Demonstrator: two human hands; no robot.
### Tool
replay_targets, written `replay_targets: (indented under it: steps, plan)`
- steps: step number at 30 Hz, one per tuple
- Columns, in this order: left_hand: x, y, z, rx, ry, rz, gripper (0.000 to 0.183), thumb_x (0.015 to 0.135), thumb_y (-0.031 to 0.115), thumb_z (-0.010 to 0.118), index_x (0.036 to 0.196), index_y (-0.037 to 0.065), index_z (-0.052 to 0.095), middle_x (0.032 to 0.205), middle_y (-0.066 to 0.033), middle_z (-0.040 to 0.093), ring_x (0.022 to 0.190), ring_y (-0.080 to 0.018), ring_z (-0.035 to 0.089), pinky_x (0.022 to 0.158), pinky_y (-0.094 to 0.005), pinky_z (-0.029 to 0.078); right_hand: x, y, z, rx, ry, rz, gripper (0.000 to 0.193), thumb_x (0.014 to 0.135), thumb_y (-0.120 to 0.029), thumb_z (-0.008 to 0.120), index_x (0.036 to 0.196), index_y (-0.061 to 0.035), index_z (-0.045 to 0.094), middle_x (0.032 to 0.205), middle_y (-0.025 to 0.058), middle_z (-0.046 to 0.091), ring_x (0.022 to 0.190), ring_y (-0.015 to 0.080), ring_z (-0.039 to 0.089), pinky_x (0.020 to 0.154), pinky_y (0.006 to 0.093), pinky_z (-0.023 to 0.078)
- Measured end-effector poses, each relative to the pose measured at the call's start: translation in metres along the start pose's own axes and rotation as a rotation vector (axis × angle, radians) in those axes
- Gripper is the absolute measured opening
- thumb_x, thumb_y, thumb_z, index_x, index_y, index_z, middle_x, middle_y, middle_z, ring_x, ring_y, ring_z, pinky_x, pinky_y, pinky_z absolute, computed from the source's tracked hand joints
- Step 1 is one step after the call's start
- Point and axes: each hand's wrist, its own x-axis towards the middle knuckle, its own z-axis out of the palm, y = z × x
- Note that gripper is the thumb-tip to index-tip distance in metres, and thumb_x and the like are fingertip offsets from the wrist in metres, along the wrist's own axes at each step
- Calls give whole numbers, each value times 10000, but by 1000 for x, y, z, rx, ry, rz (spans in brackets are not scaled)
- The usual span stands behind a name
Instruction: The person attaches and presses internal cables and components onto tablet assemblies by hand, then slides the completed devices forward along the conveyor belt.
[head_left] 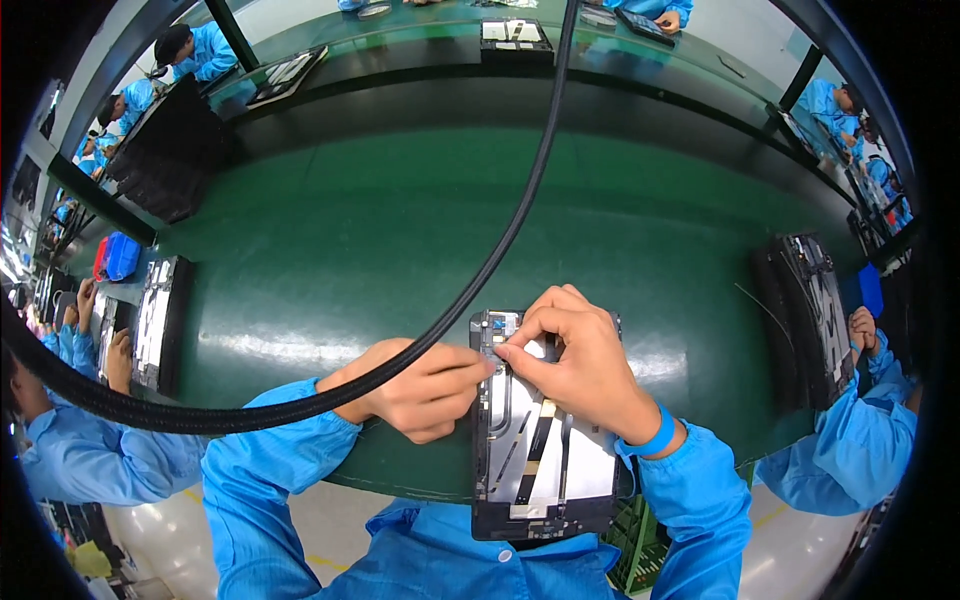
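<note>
An opened tablet-like device (590, 470) lies at the near edge of the green table, its white inner plate, dark flat cables and black frame showing. At its upper left corner my two hands meet. My left hand (425, 390) comes in from the left, fingers curled and fingertips pinched at the device's edge. My right hand (580, 355), with a blue band (657, 432) round the wrist, reaches over the upper part, thumb and forefinger pressed together near a small component. Whatever either pinch holds is too small to make out.
A thick black cable (500, 245) arcs across the view, over my left forearm. More opened devices stand in dark holders at the left (160, 320) and right (815, 310). Co-workers in blue sleeves sit on both sides. Another device (516, 38) rests on the far shelf.
</note>
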Motion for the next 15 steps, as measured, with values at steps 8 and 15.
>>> replay_targets:
  steps: [8, 15]
  plan:
    - [2, -1, -1, -32, -26, 6, 206, 775, 156, 733, 868, -27, 712, 1119, -244, 783, 941, -351, 808, 766, -382, 703, -2, 2, 1, -8, 10, 11, 128, 876, -97, 874, 861, 1, 794, 932, 130, 709, 945, 301, 671, 794, 418, 534]
    - [7, -4, 0, -130, -12, -71, 208, 639, 115, 716, 791, -13, 654, 1105, -226, 766, 908, -348, 783, 733, -396, 676, 1, -1, 2, -1, 22, 21, 111, 871, -84, 869, 842, -11, 791, 923, 134, 712, 959, 299, 676, 796, 407, 538]
